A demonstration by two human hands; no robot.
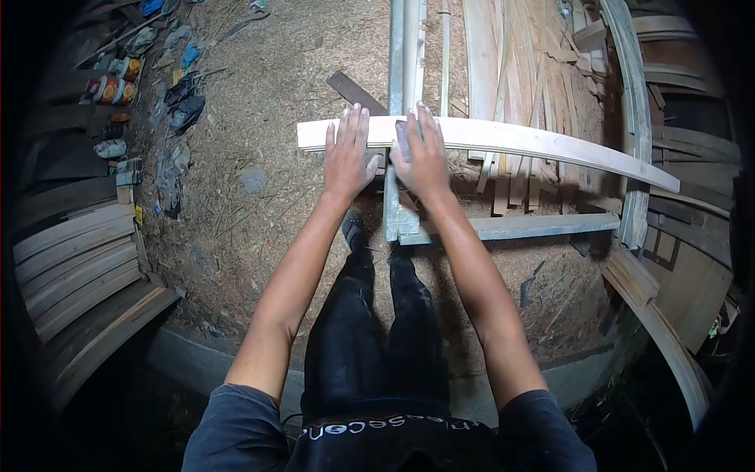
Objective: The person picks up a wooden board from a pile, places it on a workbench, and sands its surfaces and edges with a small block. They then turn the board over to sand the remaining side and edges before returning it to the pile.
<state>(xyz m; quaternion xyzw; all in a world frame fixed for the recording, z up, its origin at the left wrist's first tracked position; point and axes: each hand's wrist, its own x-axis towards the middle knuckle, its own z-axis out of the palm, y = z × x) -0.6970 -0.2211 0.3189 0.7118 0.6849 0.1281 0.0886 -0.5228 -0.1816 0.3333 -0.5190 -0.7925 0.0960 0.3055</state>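
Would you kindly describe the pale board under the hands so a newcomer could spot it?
Find the grey frame. Across it lies the pale board, under the left hand and right hand. Unlike the planks beyond, which point away, it runs crosswise.

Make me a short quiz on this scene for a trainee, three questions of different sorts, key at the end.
1. True or false: the left hand rests on the pale curved board.
2. Multiple choice: where are the red-and-orange containers, as the picture shows it?
A) right of the board
B) left of the board
C) on top of the board
3. Short answer: which hand partly covers a small greyish piece?

Key: 1. True. 2. B. 3. The right hand.
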